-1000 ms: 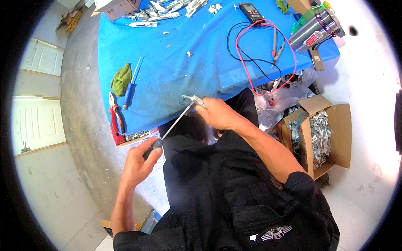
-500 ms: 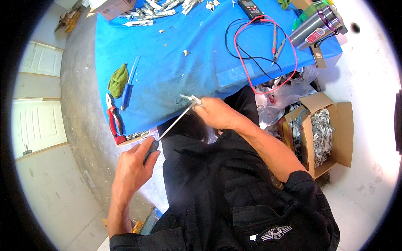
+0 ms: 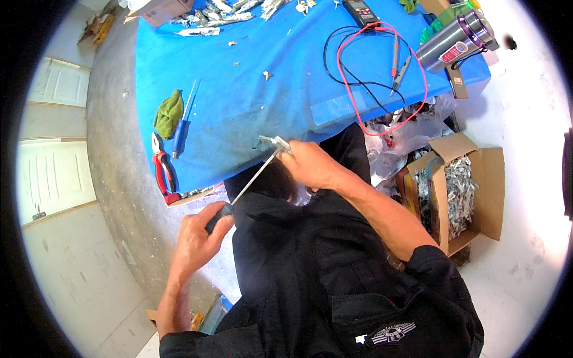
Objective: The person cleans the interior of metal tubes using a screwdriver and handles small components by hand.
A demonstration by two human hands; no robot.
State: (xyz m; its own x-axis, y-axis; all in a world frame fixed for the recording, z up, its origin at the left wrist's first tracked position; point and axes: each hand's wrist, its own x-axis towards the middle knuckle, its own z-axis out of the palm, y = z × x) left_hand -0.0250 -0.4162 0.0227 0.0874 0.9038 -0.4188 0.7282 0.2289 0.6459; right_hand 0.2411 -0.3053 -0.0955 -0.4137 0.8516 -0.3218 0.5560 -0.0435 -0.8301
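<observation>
My left hand [image 3: 197, 237] is closed around the dark handle of a screwdriver [image 3: 255, 181]. The long shaft slants up and to the right, its tip meeting a small whitish and metallic part [image 3: 276, 142]. My right hand [image 3: 311, 163] pinches that part at the near edge of the blue-covered table [image 3: 250, 98]. The part's exact kind is too small to make out, and my fingers cover one end of it. Left of it on the cloth lie a second screwdriver [image 3: 179, 132] with a blue handle, red-handled pliers [image 3: 161, 169] and a green rag [image 3: 169, 114].
A multimeter [image 3: 360, 12] with red and black leads and a steel flask [image 3: 452, 48] sit at the far right. Several whitish parts [image 3: 224, 22] are heaped at the back by a carton [image 3: 162, 12]. Below right stands an open cardboard box [image 3: 490, 194] full of similar scraps.
My left hand and the screwdriver handle have shifted slightly to the right. The right hand with the small part has barely moved, and the view has shifted a little.
</observation>
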